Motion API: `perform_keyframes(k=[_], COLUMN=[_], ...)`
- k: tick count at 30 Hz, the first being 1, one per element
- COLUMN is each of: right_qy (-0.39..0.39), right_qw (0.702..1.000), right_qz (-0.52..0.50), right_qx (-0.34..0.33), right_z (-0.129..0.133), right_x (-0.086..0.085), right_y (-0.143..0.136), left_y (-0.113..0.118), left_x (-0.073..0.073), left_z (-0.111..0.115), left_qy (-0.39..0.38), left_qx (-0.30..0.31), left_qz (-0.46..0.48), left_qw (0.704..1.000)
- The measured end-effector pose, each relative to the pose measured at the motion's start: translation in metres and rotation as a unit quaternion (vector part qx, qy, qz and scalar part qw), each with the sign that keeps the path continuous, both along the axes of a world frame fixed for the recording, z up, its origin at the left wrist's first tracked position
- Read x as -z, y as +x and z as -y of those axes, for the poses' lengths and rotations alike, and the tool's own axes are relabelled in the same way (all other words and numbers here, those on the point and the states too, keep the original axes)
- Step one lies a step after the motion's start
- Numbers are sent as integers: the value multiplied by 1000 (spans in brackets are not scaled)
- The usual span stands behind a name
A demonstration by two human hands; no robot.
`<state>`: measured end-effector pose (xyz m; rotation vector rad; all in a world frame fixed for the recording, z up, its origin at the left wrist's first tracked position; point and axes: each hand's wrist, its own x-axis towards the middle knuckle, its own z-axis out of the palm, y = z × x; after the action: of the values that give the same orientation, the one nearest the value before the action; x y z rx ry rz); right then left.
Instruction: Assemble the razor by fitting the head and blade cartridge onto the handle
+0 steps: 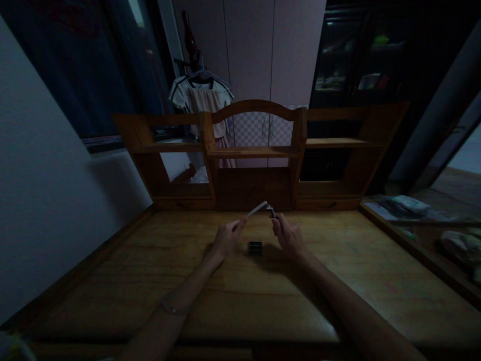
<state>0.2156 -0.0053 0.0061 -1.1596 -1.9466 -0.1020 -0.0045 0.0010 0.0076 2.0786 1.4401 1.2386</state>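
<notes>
My left hand (227,238) is closed round the lower end of a thin pale stick (257,209), which slants up to the right. In my right hand (288,234) is a small tool with a dark handle and a shiny metal head (269,207). The tool's head is at the upper tip of the stick; whether they touch is too small to tell. Below and between my hands, a small dark ridged block (255,247) lies on the wooden desk (240,296).
A wooden shelf unit (255,153) with drawers stands along the desk's back edge. A wall (48,190) borders the left side. Beyond the right rim, a lower surface holds papers (409,203) and a crumpled cloth (460,244). Clothes (205,98) hang behind the shelf.
</notes>
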Motion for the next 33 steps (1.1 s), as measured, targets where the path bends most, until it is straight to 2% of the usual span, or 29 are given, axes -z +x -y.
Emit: perform_keyframes(k=[6, 13, 18, 24, 33], right_qy=[-8, -15, -14, -15, -18], right_qw=[1000, 1000, 1000, 1000, 999], right_qz=[-12, -16, -14, -16, -22], right_qx=[-6, -13, -20, -17, -24], right_z=[1, 2, 3, 2, 3], right_x=[-1, -2, -3, -2, -2], right_y=[1, 0, 0, 0, 0], left_y=[-6, -1, -4, -1, -1], left_x=[0, 1, 0, 2, -2], left_z=[1, 2, 3, 2, 5], left_qy=[29, 6, 29, -9, 20], left_qx=[-37, 6, -26, 9, -10], left_qz=[17, 5, 26, 3, -3], left_qw=[999, 1000, 999, 1000, 1000])
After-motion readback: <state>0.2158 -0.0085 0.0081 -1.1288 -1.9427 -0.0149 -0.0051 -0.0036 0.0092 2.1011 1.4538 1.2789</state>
